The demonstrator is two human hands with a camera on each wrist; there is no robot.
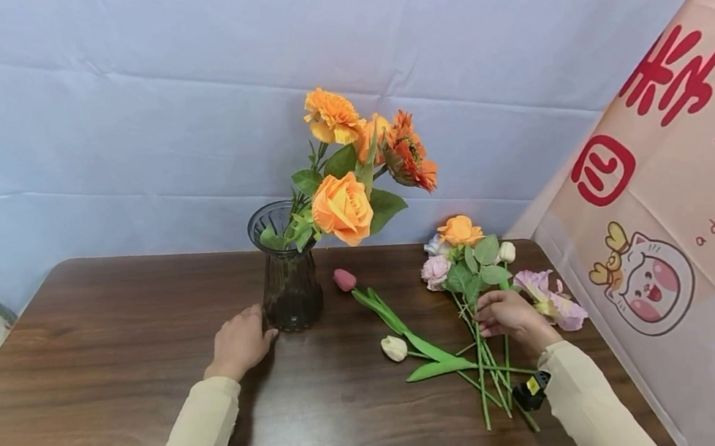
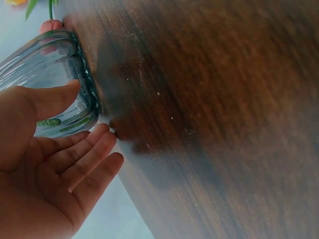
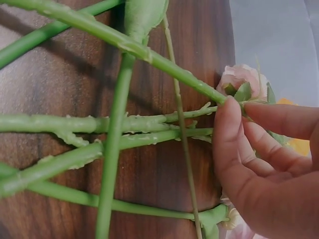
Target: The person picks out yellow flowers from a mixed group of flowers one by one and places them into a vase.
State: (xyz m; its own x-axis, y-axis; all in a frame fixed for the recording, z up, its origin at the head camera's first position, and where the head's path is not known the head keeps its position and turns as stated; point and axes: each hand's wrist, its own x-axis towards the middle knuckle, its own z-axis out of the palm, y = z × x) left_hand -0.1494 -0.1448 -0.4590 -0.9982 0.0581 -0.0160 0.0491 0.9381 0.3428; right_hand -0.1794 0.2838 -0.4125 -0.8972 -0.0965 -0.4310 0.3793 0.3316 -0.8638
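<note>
A dark glass vase (image 1: pixel 288 282) stands mid-table holding orange roses and carnations (image 1: pixel 342 206). My left hand (image 1: pixel 241 339) rests by its base; in the left wrist view the thumb touches the vase (image 2: pixel 55 69) while the left hand (image 2: pixel 92 113) keeps its fingers straight beside it. My right hand (image 1: pixel 507 313) lies on a loose bunch of flowers (image 1: pixel 467 254) at the right. Seen from the right wrist, the right hand (image 3: pixel 238 104) pinches a green stem (image 3: pixel 124 122) between thumb and forefinger, next to a pink rose (image 3: pixel 239 79).
A pink tulip (image 1: pixel 345 279) and a white tulip (image 1: pixel 394 348) lie between vase and bunch. A purple flower (image 1: pixel 555 303) lies just right of my right hand. The brown wooden table (image 1: pixel 83 372) ends at a printed banner (image 1: pixel 673 202) on the right.
</note>
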